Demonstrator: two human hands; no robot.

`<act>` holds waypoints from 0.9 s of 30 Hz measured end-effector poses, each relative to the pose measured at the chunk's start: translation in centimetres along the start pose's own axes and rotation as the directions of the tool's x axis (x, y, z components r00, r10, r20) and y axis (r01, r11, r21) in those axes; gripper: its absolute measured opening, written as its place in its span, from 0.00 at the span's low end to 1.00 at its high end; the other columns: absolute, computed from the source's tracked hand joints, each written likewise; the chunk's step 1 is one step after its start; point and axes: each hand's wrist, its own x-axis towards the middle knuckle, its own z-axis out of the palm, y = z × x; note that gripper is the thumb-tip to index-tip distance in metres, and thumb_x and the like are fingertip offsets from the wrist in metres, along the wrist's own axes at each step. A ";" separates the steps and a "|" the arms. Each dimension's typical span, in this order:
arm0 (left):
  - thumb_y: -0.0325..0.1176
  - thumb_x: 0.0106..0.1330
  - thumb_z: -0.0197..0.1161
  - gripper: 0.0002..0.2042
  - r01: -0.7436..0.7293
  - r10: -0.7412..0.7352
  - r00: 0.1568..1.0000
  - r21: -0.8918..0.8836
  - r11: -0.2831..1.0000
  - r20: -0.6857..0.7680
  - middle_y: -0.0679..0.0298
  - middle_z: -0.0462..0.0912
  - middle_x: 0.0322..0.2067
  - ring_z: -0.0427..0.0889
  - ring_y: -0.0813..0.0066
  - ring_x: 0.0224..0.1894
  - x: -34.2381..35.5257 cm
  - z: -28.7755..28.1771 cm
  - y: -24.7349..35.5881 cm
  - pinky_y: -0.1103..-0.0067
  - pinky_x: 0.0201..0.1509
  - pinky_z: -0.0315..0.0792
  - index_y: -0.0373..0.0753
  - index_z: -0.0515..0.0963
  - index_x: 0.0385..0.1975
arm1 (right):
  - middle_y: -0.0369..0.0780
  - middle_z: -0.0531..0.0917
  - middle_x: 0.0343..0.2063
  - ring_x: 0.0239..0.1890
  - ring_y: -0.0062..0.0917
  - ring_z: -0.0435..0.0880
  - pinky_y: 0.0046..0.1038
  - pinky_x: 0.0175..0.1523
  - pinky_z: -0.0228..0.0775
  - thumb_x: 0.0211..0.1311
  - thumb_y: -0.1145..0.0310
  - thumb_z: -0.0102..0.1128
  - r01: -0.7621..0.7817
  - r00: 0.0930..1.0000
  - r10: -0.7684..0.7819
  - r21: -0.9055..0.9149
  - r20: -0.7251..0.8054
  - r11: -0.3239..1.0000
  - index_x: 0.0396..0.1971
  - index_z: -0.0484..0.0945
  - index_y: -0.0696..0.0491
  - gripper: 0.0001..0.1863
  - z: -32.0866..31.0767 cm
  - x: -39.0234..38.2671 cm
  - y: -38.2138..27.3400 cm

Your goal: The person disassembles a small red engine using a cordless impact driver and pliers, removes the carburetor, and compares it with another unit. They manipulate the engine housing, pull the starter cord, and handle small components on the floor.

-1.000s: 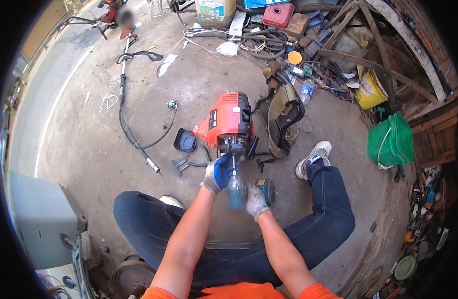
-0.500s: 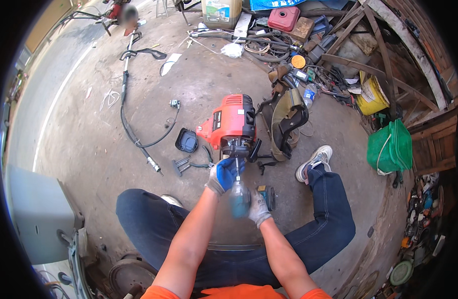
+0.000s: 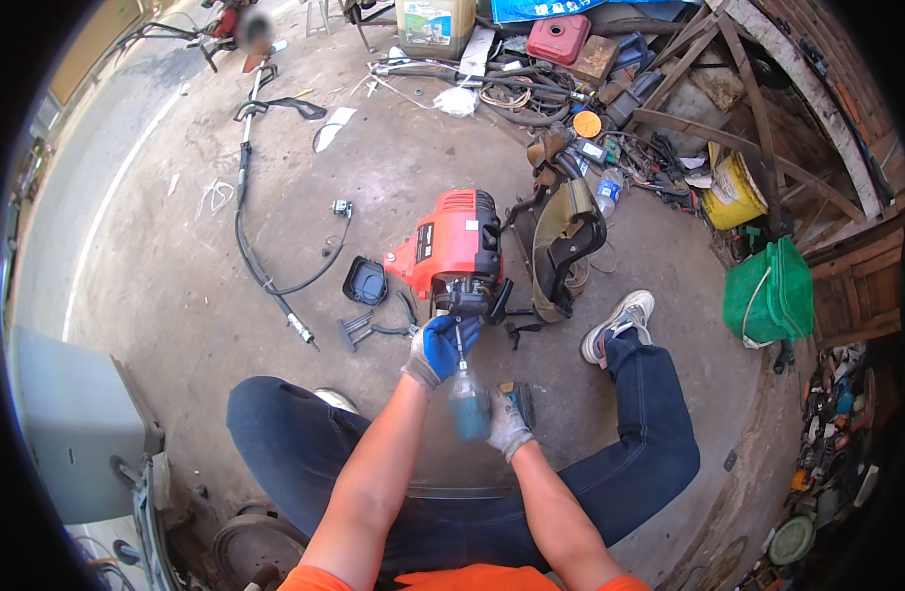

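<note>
A red small engine [image 3: 457, 246] w/ black underside is seen on the concrete floor [image 3: 176, 295], just above frame centre. The left hand [image 3: 439, 347], in a blue-and-grey glove, is held just below the engine at centre; its grip is curled shut around a thin metal shaft [image 3: 459, 345], prob. a screwdriver, which is pointed up toward the engine's black lower part. The right hand [image 3: 506, 424], in a grey glove, is placed just below and right of the left; its grip is closed on the blurred teal handle [image 3: 469, 409] of the same tool. Whether the tip touches the engine can't be told.

A black plastic cover [image 3: 365, 283] is laid left of the engine, w/ a small dark bracket [image 3: 354, 330] below it. A long black cable [image 3: 245, 227] is stretched across the upper left. A tan-and-black harness [image 3: 561, 241] is set right of the engine. A green bucket [image 3: 768, 293] is seen at the right edge, a yellow can [image 3: 733, 192] above it. Jeans-clad legs are spread across the lower frame.
</note>
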 end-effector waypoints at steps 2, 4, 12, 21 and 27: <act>0.32 0.70 0.46 0.18 0.030 -0.030 0.998 -0.012 0.999 0.060 0.44 0.80 0.53 0.79 0.49 0.56 0.4 -0.1 -0.1 0.59 0.62 0.72 0.30 0.73 0.53 | 0.42 0.79 0.49 0.51 0.33 0.79 0.32 0.57 0.72 0.64 0.63 0.57 -0.007 0.999 0.012 0.123 -0.041 0.992 0.57 0.71 0.53 0.22 -0.2 -0.5 -1.7; 0.34 0.71 0.46 0.17 0.037 -0.036 0.994 -0.012 0.999 0.101 0.45 0.80 0.53 0.79 0.49 0.56 0.5 -0.1 -0.3 0.60 0.61 0.72 0.30 0.74 0.52 | 0.45 0.80 0.48 0.51 0.36 0.80 0.34 0.57 0.72 0.57 0.65 0.64 0.006 0.996 0.018 0.287 -0.082 0.958 0.55 0.71 0.55 0.26 0.0 -0.3 -0.5; 0.30 0.71 0.54 0.11 -0.014 0.010 1.000 0.207 0.978 0.018 0.54 0.83 0.41 0.82 0.60 0.42 -0.1 -0.8 -1.3 0.65 0.52 0.77 0.34 0.76 0.47 | 0.45 0.80 0.48 0.51 0.35 0.81 0.34 0.58 0.72 0.57 0.67 0.65 0.102 0.988 -0.099 0.025 -0.116 0.994 0.55 0.73 0.53 0.24 -0.5 2.7 5.3; 0.29 0.70 0.55 0.14 -0.082 -0.001 0.960 0.285 0.955 0.280 0.55 0.81 0.42 0.81 0.64 0.43 -2.5 1.9 -0.1 0.69 0.52 0.76 0.32 0.73 0.53 | 0.51 0.80 0.46 0.51 0.44 0.80 0.39 0.55 0.72 0.55 0.63 0.66 0.124 0.976 -0.161 -0.236 -0.145 0.964 0.50 0.75 0.54 0.23 -0.3 3.4 2.6; 0.31 0.71 0.56 0.14 -0.108 0.028 0.965 0.298 0.949 0.261 0.56 0.81 0.42 0.81 0.63 0.44 -2.5 2.3 0.2 0.68 0.52 0.76 0.32 0.74 0.52 | 0.50 0.81 0.45 0.50 0.44 0.80 0.39 0.55 0.72 0.55 0.64 0.65 0.152 0.973 -0.198 -0.306 -0.122 0.940 0.50 0.75 0.54 0.22 -0.7 3.8 0.3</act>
